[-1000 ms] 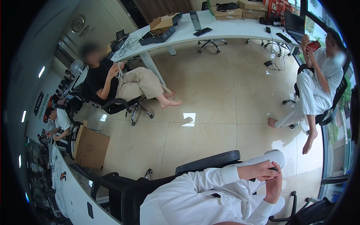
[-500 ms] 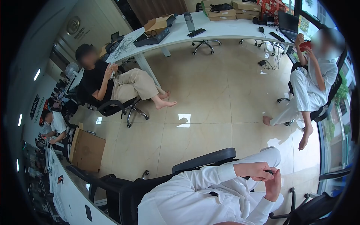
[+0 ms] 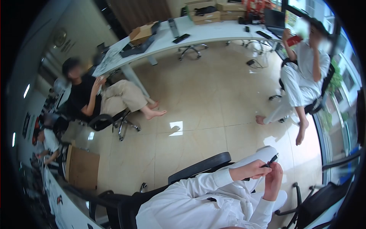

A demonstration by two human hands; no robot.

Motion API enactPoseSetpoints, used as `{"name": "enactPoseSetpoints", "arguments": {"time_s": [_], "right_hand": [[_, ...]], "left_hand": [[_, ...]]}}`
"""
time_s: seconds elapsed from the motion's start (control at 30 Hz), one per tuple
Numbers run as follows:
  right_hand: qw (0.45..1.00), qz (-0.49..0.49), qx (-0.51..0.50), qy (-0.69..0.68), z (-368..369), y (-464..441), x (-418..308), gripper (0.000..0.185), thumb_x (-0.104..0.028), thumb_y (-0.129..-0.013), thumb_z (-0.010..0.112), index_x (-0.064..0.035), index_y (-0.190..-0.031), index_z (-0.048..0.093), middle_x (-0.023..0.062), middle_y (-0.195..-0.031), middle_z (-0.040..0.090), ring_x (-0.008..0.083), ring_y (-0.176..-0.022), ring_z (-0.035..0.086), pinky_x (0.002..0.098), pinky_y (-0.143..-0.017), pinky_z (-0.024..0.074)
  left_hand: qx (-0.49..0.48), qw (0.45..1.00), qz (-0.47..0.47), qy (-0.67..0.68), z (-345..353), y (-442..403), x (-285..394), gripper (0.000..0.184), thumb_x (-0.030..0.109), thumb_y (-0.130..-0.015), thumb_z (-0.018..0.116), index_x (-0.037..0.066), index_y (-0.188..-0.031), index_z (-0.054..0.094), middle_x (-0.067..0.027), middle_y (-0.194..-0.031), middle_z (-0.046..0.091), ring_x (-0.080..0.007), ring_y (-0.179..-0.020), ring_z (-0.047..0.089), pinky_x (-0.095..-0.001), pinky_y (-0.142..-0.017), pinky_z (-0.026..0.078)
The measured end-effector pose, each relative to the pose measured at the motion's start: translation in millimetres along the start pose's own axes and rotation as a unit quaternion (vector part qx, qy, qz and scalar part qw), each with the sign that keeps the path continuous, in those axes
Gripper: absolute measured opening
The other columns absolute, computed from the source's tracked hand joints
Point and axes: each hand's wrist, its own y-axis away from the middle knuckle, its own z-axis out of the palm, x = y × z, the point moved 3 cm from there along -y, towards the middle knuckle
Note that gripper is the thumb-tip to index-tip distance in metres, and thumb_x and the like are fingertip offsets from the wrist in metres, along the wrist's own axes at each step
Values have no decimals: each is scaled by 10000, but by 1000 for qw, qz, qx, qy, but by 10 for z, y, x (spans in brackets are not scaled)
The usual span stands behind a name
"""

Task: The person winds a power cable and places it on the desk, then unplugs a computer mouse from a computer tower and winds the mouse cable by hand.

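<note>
Above my lap, my left hand (image 3: 252, 170) is closed around a black cable (image 3: 272, 160), whose plug-like end points up and to the right. The fingers of my right hand (image 3: 273, 178) are curled against the lower part of the same cable, close beside the left fingertips. A bit of something black shows under my left hand, partly hidden by it. Both hands are above my white trousers (image 3: 263, 154).
My chair's armrest (image 3: 200, 166) lies ahead of my left arm. Two seated people face a long white table (image 3: 206, 32) bearing boxes, a bottle and a laptop (image 3: 275, 20). A cardboard box (image 3: 83, 168) stands at left, another black chair (image 3: 324, 202) at right.
The black cable now sticks out further above my hands, its end visible. My view has shifted, so the room appears moved to the left. The person at right has raised a hand to the head.
</note>
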Motion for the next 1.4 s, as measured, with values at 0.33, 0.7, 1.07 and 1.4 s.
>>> {"name": "enactPoseSetpoints", "arguments": {"time_s": [0.33, 0.7, 1.07, 1.4], "right_hand": [[987, -27, -96, -124, 111, 8, 73, 176, -98, -918, 615, -25, -1076, 591, 85, -1048, 590, 185, -989, 570, 306, -878, 477], [978, -64, -198, -21, 198, -22, -15, 213, -209, -892, 688, -58, -919, 541, 78, -1090, 520, 193, -1053, 509, 315, -931, 423], [952, -54, -236, 186, 387, -64, -202, 196, -126, -855, 698, -45, -925, 534, 127, -1116, 586, 195, -1045, 549, 326, -939, 425], [972, -22, -227, 54, 389, -143, -133, 249, -138, -851, 721, -54, -955, 511, 122, -1087, 582, 173, -974, 574, 293, -873, 458]], "left_hand": [[-26, 998, 3, 50, 84, -33, 70, 377, 318, -976, 549, 111, -670, 475, 61, -519, 368, -35, -429, 288, -226, -408, 193], [-3, 994, 49, 94, -14, -12, -23, 368, 338, -975, 563, 82, -717, 511, 62, -537, 367, -32, -432, 283, -230, -404, 179], [79, 993, 66, 60, -76, 170, 93, 344, 367, -982, 545, 83, -788, 541, 67, -569, 397, -30, -475, 329, -225, -436, 238], [-57, 990, 13, 131, -84, 223, 196, 279, 275, -1033, 446, 61, -856, 474, 22, -719, 410, -101, -683, 393, -252, -660, 380]]}}
